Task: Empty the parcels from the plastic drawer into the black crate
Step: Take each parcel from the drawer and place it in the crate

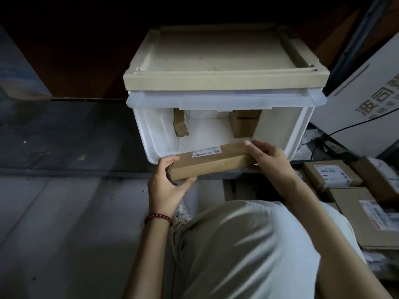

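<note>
A white plastic drawer (278, 134) stands open in front of me, under a beige lid (216, 67). I hold a long brown cardboard parcel (211, 162) with a white label at the drawer's front edge. My left hand (167, 186) grips its left end and my right hand (267, 157) grips its right end. Inside the drawer, a flat brown parcel (181, 124) leans upright at the back left and a small box (244, 124) stands at the back right. Several labelled parcels (332, 175) lie piled at the right; the black crate's rim is not plainly visible.
A white carton with printed characters (371, 100) leans at the right with a black cable across it. Grey floor (64, 212) stretches to the left, with a darker mat (64, 134) beyond it. My knee in light trousers (248, 244) fills the lower middle.
</note>
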Demonstrator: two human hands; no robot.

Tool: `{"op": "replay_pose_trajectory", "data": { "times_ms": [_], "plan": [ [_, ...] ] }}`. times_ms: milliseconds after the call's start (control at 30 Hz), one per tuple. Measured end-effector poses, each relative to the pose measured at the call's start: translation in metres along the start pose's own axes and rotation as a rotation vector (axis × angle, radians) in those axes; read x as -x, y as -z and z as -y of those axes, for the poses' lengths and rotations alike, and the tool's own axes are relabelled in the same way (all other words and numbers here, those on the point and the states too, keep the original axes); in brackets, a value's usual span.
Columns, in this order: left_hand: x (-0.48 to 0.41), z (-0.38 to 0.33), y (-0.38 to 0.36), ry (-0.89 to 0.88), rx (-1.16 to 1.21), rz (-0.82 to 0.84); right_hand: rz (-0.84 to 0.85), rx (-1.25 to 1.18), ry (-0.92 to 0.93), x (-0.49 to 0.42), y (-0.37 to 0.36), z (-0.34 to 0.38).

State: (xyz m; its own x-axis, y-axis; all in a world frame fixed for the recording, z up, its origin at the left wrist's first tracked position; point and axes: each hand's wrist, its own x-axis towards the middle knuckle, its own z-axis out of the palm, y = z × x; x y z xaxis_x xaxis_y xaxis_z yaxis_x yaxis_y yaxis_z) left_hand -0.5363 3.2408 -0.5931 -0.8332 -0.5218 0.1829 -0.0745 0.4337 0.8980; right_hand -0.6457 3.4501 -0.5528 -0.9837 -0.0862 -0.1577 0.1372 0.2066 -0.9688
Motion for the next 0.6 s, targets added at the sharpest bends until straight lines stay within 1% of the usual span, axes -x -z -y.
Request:
{"op": "replay_pose_trajectory", "data": {
  "times_ms": [67, 100, 200, 233, 367, 467, 533, 600],
  "plan": [
    [-0.003, -0.015, -0.004, -0.032, -0.002, -0.005, 0.049, -0.045, 0.074, 0.009, 0.021, 0.006],
    [-0.006, -0.025, -0.007, -0.052, 0.007, -0.005, 0.046, -0.020, 0.120, 0.013, 0.032, 0.008],
    [-0.015, -0.056, -0.019, -0.125, 0.025, 0.044, -0.055, 0.093, 0.195, 0.022, 0.063, 0.006],
    [-0.017, -0.066, -0.024, -0.150, 0.021, 0.070, -0.073, 0.075, 0.204, 0.024, 0.072, 0.003],
    [-0.022, -0.108, -0.049, -0.225, 0.050, 0.194, -0.181, -0.144, 0.187, 0.034, 0.110, -0.003],
    [-0.017, -0.143, -0.078, -0.237, 0.102, 0.290, -0.349, -0.193, 0.158, 0.054, 0.146, -0.001],
    [-0.014, -0.166, -0.095, -0.233, 0.102, 0.358, -0.397, -0.236, 0.165, 0.069, 0.170, -0.001],
    [-0.011, -0.184, -0.110, -0.249, 0.075, 0.429, -0.426, -0.229, 0.172, 0.082, 0.191, -0.002]
  ]
}}
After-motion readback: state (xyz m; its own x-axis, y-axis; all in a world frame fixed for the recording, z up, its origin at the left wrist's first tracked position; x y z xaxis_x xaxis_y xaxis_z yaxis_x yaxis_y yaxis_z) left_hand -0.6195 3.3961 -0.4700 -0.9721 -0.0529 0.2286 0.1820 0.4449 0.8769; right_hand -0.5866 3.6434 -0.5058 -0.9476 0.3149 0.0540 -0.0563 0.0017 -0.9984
